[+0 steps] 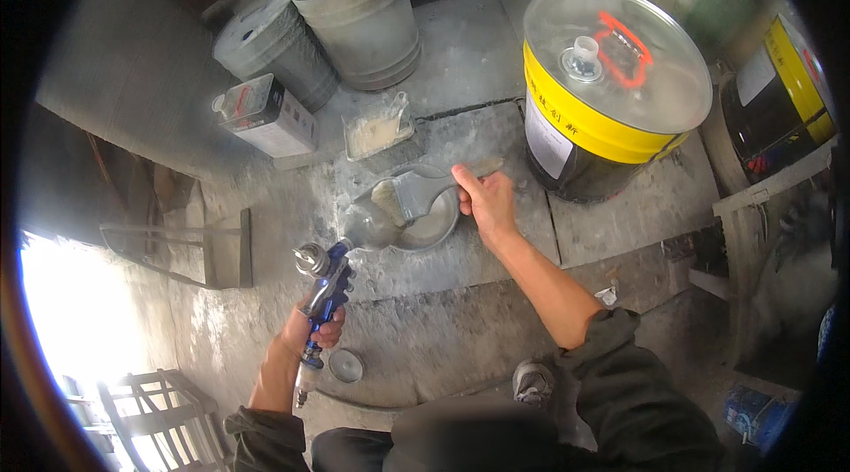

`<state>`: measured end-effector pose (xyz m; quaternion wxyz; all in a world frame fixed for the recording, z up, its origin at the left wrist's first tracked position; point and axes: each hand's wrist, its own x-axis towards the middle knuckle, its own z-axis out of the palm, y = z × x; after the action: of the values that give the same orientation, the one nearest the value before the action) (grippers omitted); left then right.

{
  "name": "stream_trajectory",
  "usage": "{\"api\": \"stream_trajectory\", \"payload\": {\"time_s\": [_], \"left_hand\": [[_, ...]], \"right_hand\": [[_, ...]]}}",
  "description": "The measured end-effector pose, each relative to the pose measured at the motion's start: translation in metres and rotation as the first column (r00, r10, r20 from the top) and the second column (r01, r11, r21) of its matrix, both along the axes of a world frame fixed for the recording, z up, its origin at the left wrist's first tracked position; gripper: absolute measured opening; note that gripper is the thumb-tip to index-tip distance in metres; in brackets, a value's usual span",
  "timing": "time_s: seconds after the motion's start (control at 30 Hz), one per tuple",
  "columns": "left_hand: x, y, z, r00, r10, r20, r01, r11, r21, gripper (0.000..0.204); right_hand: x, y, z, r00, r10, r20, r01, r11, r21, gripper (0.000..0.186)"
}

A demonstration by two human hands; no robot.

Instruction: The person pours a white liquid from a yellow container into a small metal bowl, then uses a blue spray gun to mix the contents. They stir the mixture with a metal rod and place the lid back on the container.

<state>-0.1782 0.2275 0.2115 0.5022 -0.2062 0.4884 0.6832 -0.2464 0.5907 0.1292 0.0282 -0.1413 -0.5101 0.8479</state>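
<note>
My left hand (326, 330) is closed around the handle of a blue spray gun (329, 293). A translucent grey cup (370, 226) on the gun tilts over the near left rim of a round metal bowl (449, 222). With my right hand (485, 202) I grip a wide flat paintbrush (427, 190) by its handle. Its pale bristles point left, at the mouth of the cup and above the bowl; whether they touch the cup I cannot tell. Greyish liquid shows in the bowl. Below my left hand lies a small round lid (345, 366).
A shallow tray (379, 137) with beige stuff stands behind the bowl, beside a rectangular metal can (268, 122). Two grey drums (359, 16) stand at the back. A big yellow-and-black drum (602, 131) is at the right, near my right hand. A hose (372, 405) runs along the floor.
</note>
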Motion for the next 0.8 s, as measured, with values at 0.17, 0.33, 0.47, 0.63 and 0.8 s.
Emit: {"api": "stream_trajectory", "payload": {"time_s": [0.17, 0.33, 0.47, 0.63, 0.8], "left_hand": [[0.007, -0.005, -0.002, 0.99, 0.131, 0.056, -0.137, 0.982, 0.128, 0.051], [0.01, -0.003, -0.007, 0.985, 0.17, 0.019, -0.171, 0.973, 0.154, 0.051], [0.008, -0.005, -0.002, 0.984, 0.028, -0.177, -0.032, 0.999, -0.02, 0.058], [0.016, -0.008, 0.004, 0.932, -0.173, -0.317, 0.023, 0.905, -0.426, 0.056], [0.016, 0.001, 0.004, 0.901, -0.238, -0.363, 0.053, 0.89, -0.453, 0.062]], "right_hand": [[0.004, -0.003, -0.011, 0.961, -0.251, -0.114, 0.275, 0.866, 0.417, 0.025], [0.007, -0.021, -0.028, 0.938, -0.075, -0.338, 0.27, 0.768, 0.581, 0.026], [0.005, -0.025, -0.032, 0.983, 0.183, -0.006, -0.096, 0.545, 0.833, 0.03], [-0.013, -0.007, -0.01, 0.984, -0.012, -0.177, 0.101, 0.86, 0.5, 0.03], [-0.017, 0.0, 0.013, 0.994, -0.022, -0.103, 0.041, 0.982, 0.183, 0.022]]}}
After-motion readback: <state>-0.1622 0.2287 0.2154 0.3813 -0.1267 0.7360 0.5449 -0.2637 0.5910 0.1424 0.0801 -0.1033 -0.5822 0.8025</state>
